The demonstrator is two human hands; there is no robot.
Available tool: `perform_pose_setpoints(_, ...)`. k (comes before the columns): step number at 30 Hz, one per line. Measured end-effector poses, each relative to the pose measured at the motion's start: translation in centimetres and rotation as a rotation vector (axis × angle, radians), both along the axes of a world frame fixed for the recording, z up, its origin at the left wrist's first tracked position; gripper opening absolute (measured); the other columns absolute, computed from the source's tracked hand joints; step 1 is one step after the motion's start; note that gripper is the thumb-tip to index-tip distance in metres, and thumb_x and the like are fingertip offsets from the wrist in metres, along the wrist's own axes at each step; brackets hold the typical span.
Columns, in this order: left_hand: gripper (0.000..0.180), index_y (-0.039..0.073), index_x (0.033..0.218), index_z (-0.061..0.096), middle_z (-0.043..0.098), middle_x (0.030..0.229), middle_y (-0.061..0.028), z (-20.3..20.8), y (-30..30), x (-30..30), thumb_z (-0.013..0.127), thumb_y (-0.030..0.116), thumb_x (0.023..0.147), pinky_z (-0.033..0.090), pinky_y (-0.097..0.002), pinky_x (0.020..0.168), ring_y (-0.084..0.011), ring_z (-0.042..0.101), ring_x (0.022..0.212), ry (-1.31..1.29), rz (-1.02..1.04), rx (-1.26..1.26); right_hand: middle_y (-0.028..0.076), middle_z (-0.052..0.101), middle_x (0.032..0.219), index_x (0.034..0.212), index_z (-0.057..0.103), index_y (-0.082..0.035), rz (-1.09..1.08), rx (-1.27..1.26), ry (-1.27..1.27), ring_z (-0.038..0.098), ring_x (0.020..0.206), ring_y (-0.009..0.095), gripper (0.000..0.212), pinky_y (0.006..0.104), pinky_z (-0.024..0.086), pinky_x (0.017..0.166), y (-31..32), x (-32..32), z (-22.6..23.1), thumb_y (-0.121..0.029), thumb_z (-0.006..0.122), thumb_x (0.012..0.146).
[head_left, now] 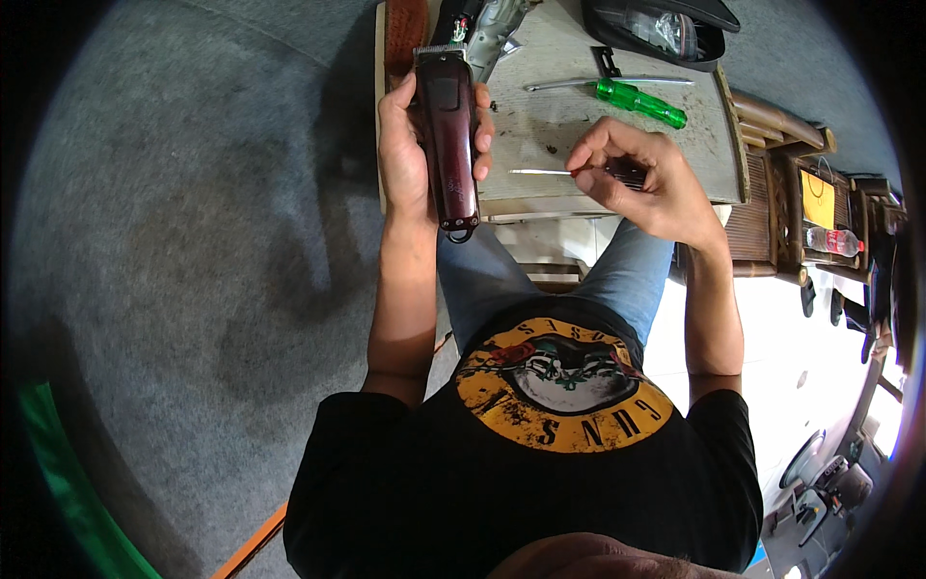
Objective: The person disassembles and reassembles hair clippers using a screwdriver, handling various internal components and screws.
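Observation:
A dark red hair clipper stands nearly upright in my left hand, its toothed metal blade at the far end and a black hanging loop at the near end. My fingers and thumb wrap its two sides. To its right, my right hand is closed round a small screwdriver. The thin metal shaft points left toward the clipper, a short way off from it, and the dark handle is mostly hidden in my palm. Both hands are over the near part of a worn, pale tabletop.
A green-handled screwdriver lies by a thin metal rod and a small black part. Farther back are a silver metal piece and an open black case. A bamboo rack with a bottle stands at the right.

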State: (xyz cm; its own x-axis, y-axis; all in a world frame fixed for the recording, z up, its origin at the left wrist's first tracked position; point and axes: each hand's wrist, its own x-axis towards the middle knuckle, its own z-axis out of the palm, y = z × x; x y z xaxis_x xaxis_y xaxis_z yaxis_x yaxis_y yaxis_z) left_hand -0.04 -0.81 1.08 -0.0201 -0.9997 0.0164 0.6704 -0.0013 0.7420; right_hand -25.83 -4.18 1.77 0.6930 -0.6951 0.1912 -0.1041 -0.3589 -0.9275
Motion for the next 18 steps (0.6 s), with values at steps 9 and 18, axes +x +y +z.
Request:
perform_pose_setpoints(9, 0.054, -0.003, 0.118, 0.056, 0.062, 0.104, -0.0178, 0.3, 0.12, -0.36, 0.036, 0.047, 0.109, 0.052, -0.0273, 0.043, -0.0171, 0.06, 0.068, -0.022, -0.011, 0.02, 0.004, 0.074, 0.088, 0.107, 0.075, 0.0, 0.008, 0.004, -0.039, 0.068, 0.081, 0.008, 0.015, 0.0243, 0.053, 0.071, 0.37, 0.04, -0.14, -0.003, 0.074, 0.092)
perform_pose_setpoints(18, 0.055, -0.004, 0.118, 0.055, 0.061, 0.103, -0.0172, 0.51, 0.22, -0.48, 0.036, 0.047, 0.109, 0.052, -0.027, 0.041, -0.0166, 0.059, 0.065, -0.039, 0.009, 0.051, 0.002, 0.071, 0.083, 0.106, 0.075, -0.002, -0.038, -0.022, -0.065, 0.064, 0.075, 0.008, 0.015, 0.0253, 0.049, 0.065, 0.68, 0.24, -0.39, -0.006, 0.076, 0.092)
